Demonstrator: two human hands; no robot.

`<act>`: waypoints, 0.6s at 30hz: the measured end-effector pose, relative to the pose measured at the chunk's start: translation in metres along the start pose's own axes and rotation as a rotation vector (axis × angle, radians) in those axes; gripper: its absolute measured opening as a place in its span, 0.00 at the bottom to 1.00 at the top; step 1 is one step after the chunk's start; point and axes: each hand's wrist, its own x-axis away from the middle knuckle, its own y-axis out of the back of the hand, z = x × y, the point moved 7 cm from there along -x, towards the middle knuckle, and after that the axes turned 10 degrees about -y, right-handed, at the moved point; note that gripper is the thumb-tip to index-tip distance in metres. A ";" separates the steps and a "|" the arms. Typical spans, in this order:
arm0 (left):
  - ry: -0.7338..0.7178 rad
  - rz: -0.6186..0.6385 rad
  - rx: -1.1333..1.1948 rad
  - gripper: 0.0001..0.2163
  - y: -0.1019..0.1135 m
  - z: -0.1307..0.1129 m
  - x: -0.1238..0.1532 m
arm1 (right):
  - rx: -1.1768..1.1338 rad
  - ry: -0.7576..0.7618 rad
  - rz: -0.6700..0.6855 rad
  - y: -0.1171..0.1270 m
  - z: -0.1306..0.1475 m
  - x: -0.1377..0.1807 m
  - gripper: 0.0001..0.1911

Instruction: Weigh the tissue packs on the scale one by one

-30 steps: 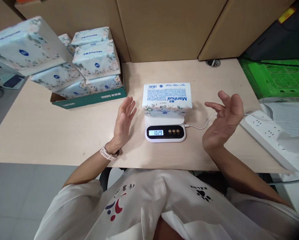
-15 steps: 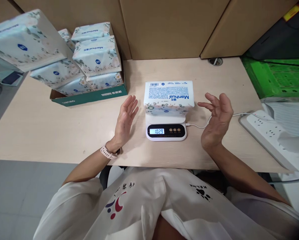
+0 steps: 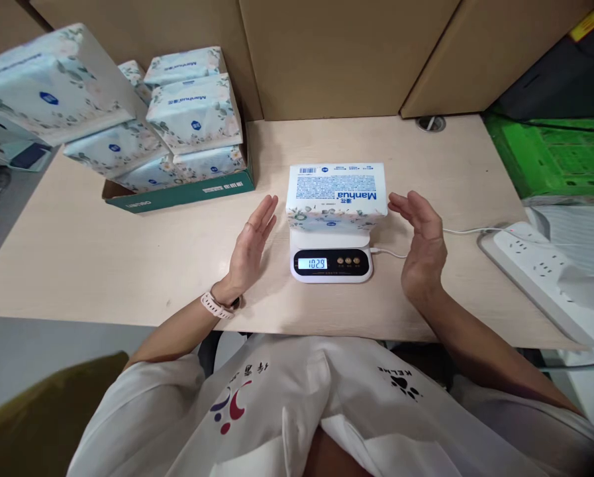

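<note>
A white pack of Manhua tissues (image 3: 336,192) lies on a small white digital scale (image 3: 331,262) in the middle of the desk; the display reads 102.9. My left hand (image 3: 251,248) is open, fingers straight, just left of the pack and not touching it. My right hand (image 3: 422,242) is open too, its fingertips close to the pack's right edge. Neither hand holds anything. A pale watch strap sits on my left wrist.
A green cardboard tray (image 3: 177,195) at the back left carries several stacked tissue packs (image 3: 192,112). A white power strip (image 3: 540,271) lies at the right, its thin cable (image 3: 468,230) running to the scale. Cardboard boxes stand behind; a green crate (image 3: 549,156) sits far right.
My right hand has moved left and down toward the pack's right side, its fingers straightening. My left hand has edged slightly closer to the pack. The pack and scale have stayed put.
</note>
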 end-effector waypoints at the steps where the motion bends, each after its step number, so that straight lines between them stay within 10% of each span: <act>1: 0.008 0.003 0.000 0.34 -0.001 0.000 0.000 | -0.006 -0.019 0.012 0.000 -0.001 0.000 0.35; 18: 0.037 0.004 0.005 0.34 -0.003 0.004 0.002 | 0.033 -0.130 0.071 -0.004 -0.002 -0.003 0.34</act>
